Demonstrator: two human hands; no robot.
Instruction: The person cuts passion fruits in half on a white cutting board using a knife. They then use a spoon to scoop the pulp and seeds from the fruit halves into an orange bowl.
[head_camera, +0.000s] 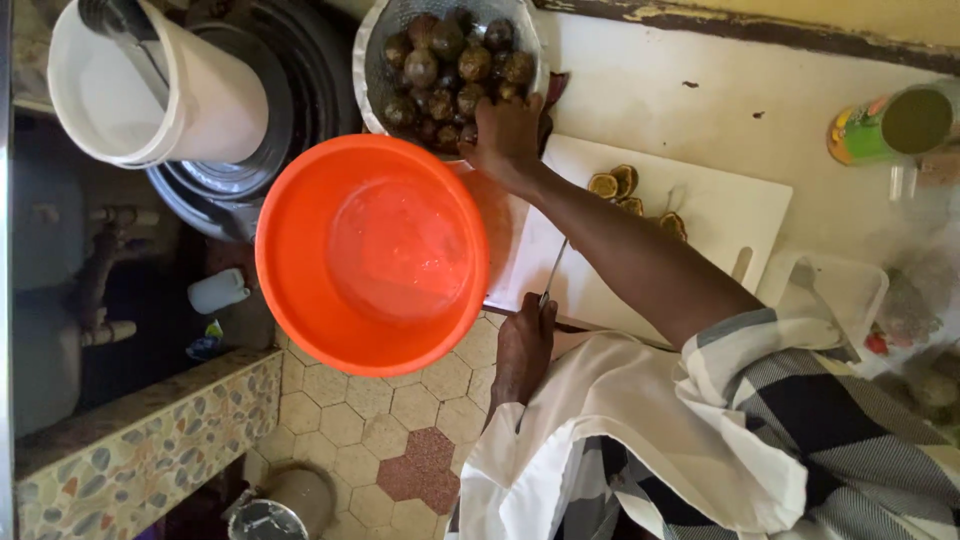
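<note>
Underfoot, hexagonal floor tiles (350, 420); white cutting board (720, 215) tops pale counter (680, 95).

Orange bowl (372, 255), white cutting board (720, 215)

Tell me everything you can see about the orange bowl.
The orange bowl is round, wide and shallow-walled, and looks like smooth plastic. It sits upright with its opening facing the camera, and the inside looks wet and glossy, with no fruit in it. It overlaps the edge of the white cutting board and lies just below the colander of dark fruit. Neither hand touches it.
</note>
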